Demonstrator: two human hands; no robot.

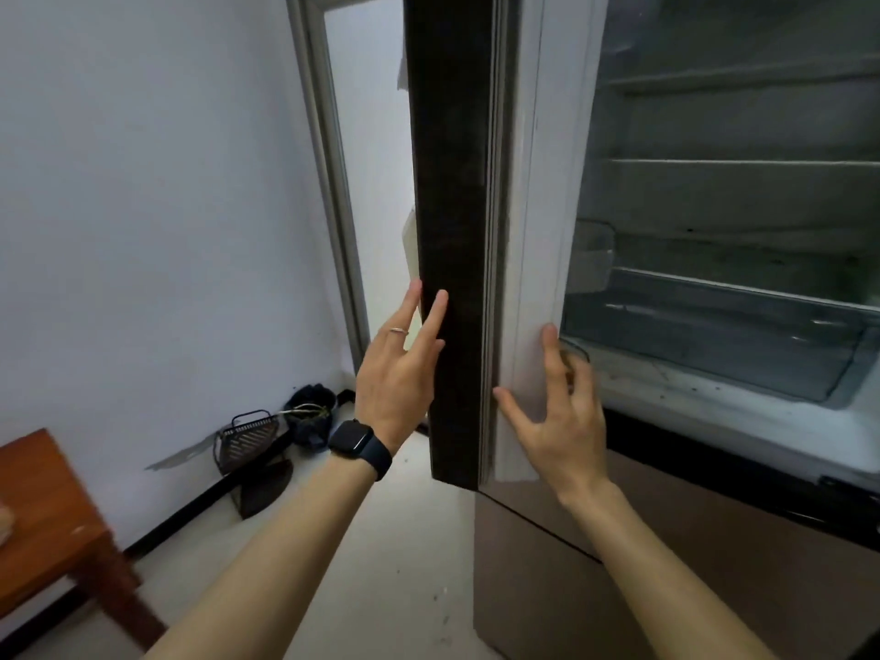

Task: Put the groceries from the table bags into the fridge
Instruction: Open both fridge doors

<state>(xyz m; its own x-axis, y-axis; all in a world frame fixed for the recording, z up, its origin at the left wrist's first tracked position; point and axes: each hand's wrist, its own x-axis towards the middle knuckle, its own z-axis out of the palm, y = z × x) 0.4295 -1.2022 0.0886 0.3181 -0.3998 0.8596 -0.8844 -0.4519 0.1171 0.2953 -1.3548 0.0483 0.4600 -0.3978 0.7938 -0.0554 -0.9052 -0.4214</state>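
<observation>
Dark fridge door (452, 231) stands between my spread, empty left hand (400, 373) and right hand (557, 421); I fear it swings back if released.

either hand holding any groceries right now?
No. The left hand and right hand are both open and empty, fingers spread at the edge of the open fridge door.

The fridge (714, 326) stands open on the right, its upper compartment showing pale, bare shelves and a clear drawer (705, 335) at the bottom. Its dark fridge door (452, 231) is swung outward, seen edge-on, with a white inner lining. Below, the brownish lower door (595, 588) is closed.
</observation>
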